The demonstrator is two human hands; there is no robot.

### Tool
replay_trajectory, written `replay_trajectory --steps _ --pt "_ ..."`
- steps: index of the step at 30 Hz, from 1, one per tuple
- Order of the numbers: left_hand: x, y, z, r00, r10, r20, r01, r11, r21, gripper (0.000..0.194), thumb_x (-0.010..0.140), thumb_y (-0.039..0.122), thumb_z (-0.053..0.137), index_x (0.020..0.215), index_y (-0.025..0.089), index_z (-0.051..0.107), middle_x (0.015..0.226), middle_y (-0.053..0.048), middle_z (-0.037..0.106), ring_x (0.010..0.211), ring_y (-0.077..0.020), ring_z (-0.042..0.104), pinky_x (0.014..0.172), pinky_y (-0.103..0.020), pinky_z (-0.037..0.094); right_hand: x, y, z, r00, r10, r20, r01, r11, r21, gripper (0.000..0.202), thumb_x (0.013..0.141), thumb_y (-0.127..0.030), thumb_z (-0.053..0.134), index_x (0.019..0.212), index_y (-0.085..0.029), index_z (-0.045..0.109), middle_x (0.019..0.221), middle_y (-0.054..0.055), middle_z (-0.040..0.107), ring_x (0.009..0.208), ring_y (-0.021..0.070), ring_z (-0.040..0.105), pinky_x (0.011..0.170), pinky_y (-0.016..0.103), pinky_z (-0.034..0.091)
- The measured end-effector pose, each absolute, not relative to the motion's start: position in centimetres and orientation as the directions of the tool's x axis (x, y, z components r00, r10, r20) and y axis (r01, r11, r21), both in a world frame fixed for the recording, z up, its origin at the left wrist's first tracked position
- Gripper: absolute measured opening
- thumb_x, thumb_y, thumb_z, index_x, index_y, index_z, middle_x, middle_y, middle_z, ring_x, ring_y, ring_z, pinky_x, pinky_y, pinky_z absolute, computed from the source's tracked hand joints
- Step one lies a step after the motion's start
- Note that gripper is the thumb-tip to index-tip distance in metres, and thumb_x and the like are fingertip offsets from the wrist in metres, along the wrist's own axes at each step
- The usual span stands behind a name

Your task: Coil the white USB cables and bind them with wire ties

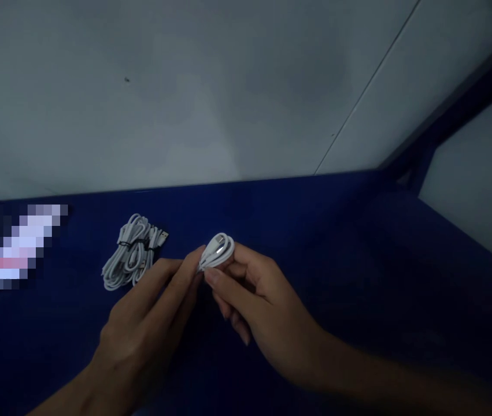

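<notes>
A coiled white USB cable (222, 248) is held up between my two hands over the blue tabletop, its metal plug showing inside the loops. My left hand (144, 326) is closed, pinching the coil's lower left end; its fingertips are partly hidden. From the other side my right hand (265, 306) grips the same coil, thumb in front and fingers behind. On the table beyond my left hand lies a pile of coiled white cables (130, 254), bound with dark ties, with a USB plug pointing right. My left fingers cover the pile's lower right edge.
A pixelated bright flat item (29, 245) lies at the left of the blue table (336, 242). Behind the table's far edge rises a grey-white panel wall (176, 104) with a seam. A dark blue frame bar (449, 121) slants up at the right.
</notes>
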State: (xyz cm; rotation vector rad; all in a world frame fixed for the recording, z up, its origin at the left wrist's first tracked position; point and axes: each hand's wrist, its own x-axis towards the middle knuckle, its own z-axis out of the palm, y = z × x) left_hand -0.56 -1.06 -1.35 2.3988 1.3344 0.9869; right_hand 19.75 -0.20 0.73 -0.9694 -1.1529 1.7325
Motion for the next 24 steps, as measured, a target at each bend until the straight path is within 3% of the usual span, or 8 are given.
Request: replay_trajectory --steps 4,8,15,20,22,24 --pt "-0.22 -1.15 -1.2 0.314 0.833 0.456 0.652 -0.538 0.535 0.052 0.113 0.015 0.056 0.158 0.04 0.059 0.121 0.0 0.075 0.102 -0.0145 0.079 0.083 -0.018 0.066 19.51 -0.4 0.64 -0.356 0.923 -0.145 -0.239 -0.24 -0.941 0.021 0.11 -0.036 0.065 0.096 -0.021 0.063 0.071 -0.007 0.056 0.054 0.007 0.047 0.045 0.019 0.038" --pt "0.16 -1.38 -0.86 0.283 0.815 0.505 0.672 -0.544 0.502 0.056 0.108 0.007 0.061 0.155 0.037 0.064 0.119 0.002 0.077 0.1 -0.014 0.079 0.09 -0.019 0.066 19.37 -0.67 0.67 -0.348 0.931 -0.105 -0.205 -0.185 -0.961 0.021 0.112 -0.033 0.064 0.095 -0.021 0.061 0.073 -0.007 0.057 0.056 0.0063 0.048 0.048 0.019 0.039" --pt "-0.01 -1.34 -1.26 0.266 0.801 0.536 0.641 -0.562 0.522 0.053 0.108 0.009 0.062 0.155 0.033 0.067 0.116 -0.003 0.08 0.095 -0.0177 0.082 0.084 -0.022 0.068 19.3 -0.83 0.73 -0.36 0.928 -0.101 -0.183 -0.176 -0.967 0.021 0.114 -0.037 0.061 0.099 -0.022 0.063 0.078 -0.006 0.061 0.06 0.0067 0.051 0.053 0.021 0.042" --pt "-0.15 -1.34 -1.62 0.27 0.747 0.608 0.631 -0.614 0.475 0.079 0.101 0.0 0.069 0.165 0.044 0.053 0.128 0.001 0.078 0.099 -0.016 0.08 0.091 -0.022 0.067 19.49 -1.01 1.26 -0.404 0.906 -0.124 -0.162 -0.204 -0.965 0.026 0.11 -0.042 0.068 0.096 -0.02 0.066 0.08 -0.005 0.065 0.064 0.0077 0.056 0.055 0.021 0.044" --pt "-0.11 -1.22 -1.53 0.276 0.722 0.635 0.609 -0.642 0.465 0.074 0.101 0.005 0.071 0.164 0.042 0.056 0.127 0.0 0.081 0.096 -0.0171 0.081 0.091 -0.025 0.068 19.55 -1.08 1.42 -0.401 0.909 -0.117 -0.18 -0.204 -0.962 0.027 0.111 -0.043 0.067 0.097 -0.02 0.066 0.079 -0.005 0.065 0.064 0.0074 0.056 0.055 0.021 0.045" --pt "-0.02 -1.06 -1.46 0.216 0.748 0.628 0.607 -0.607 0.513 0.058 0.102 0.014 0.073 0.154 0.038 0.068 0.12 0.0 0.085 0.09 -0.0187 0.082 0.088 -0.028 0.07 19.58 -1.13 1.48 -0.387 0.916 -0.109 -0.204 -0.2 -0.958 0.027 0.112 -0.042 0.065 0.095 -0.02 0.066 0.078 -0.005 0.063 0.064 0.0071 0.055 0.056 0.021 0.045"
